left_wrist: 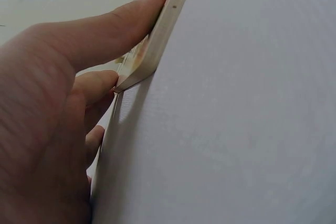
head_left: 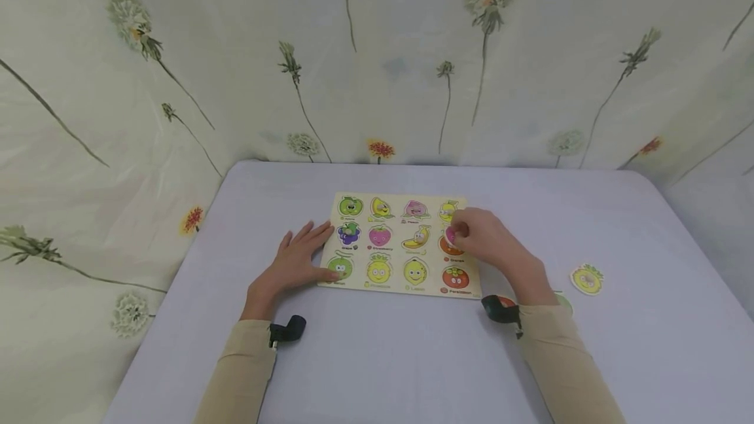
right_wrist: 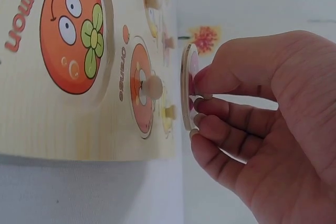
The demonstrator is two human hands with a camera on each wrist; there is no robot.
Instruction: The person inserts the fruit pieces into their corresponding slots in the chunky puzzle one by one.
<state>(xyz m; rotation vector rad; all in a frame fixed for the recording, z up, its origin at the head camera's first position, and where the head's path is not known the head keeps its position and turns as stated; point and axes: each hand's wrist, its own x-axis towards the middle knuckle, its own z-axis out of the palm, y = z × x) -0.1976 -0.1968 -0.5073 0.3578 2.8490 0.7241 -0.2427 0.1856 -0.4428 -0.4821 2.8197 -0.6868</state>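
Left grip (head_left: 296, 260), spread wide, has the puzzle board (head_left: 396, 265) beneath its thumb; too light a press might let it slide. Right grip (head_left: 490, 239) pinches a pink disc (head_left: 450, 235); the orange piece's knob (right_wrist: 153, 87), close beside, could dislodge it.

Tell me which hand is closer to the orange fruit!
Right. The right hand hovers by the orange fruit; the left hand is farther, at the left edge of the board.

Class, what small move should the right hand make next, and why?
Probably move the pink piece left, above the strawberry picture: both are pink, and the right hand holds it near the orange picture, whose knob suggests that spot is filled.
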